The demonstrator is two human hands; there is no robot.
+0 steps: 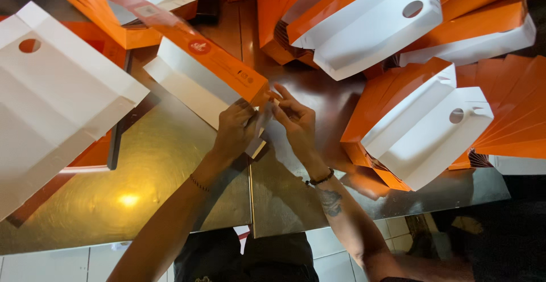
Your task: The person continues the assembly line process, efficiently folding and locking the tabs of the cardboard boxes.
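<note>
At frame centre, we pinch the end flap of an orange-and-white box [207, 74] with our left hand [236, 131] and right hand [296, 120], steadying it on the table [148, 179] for folding; finished boxes [421, 128] pile right.

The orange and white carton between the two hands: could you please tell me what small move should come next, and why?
Probably press the end flap shut. Both hands pinch the near end of the orange and white carton, which lies on the metal table with that end not yet closed, while the finished cartons nearby stand folded.
</note>
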